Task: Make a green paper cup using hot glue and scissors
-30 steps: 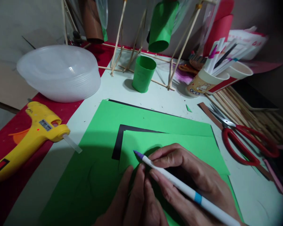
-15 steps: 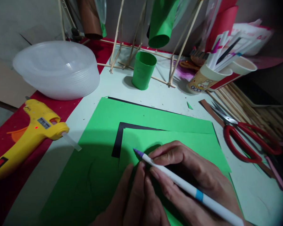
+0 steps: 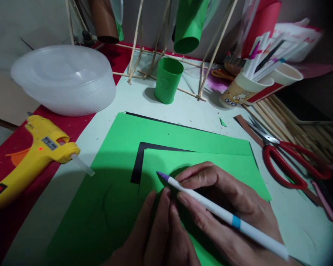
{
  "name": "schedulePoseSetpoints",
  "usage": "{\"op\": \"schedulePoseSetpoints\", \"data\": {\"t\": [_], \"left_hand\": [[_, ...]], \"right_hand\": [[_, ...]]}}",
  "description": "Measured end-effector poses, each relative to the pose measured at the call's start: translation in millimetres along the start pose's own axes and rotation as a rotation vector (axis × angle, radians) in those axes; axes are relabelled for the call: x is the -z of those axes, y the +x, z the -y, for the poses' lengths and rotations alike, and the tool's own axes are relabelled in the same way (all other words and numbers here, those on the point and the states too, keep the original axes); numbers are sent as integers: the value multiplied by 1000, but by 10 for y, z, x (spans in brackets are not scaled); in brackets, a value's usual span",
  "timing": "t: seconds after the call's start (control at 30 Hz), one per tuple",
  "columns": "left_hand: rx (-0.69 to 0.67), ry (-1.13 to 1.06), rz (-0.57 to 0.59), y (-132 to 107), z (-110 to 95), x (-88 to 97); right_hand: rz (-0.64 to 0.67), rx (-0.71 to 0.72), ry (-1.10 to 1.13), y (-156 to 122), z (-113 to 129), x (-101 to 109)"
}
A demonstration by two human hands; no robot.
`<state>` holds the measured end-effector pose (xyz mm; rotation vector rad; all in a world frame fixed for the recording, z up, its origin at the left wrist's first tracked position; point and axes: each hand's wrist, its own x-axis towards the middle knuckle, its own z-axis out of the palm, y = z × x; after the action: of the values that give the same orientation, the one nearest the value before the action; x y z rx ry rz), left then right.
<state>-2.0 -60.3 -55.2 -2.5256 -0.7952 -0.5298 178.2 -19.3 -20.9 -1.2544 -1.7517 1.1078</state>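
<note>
Pen (image 3: 222,213), purple-tipped: pinched in right hand (image 3: 238,201), point just ahead of its fingers, over smaller green sheet (image 3: 169,160). Left hand (image 3: 161,234): fingertips bunched beside them, any grasp unclear. Step, seemingly: marking. Next move: needs sheet steady.
</note>
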Motion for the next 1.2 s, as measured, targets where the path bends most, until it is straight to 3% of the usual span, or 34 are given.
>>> {"op": "schedulePoseSetpoints", "data": {"t": [0.67,1.03,1.2], "left_hand": [[-15,-50,31,-11,13,34],[-76,-11,30,-20,56,28],[-41,-52,16,-22,30,15]], "right_hand": [[31,36,-8,12,0,-10],[-18,9,-21,-16,4,-24],[-33,7,-37,-2,-6,-13]]}}
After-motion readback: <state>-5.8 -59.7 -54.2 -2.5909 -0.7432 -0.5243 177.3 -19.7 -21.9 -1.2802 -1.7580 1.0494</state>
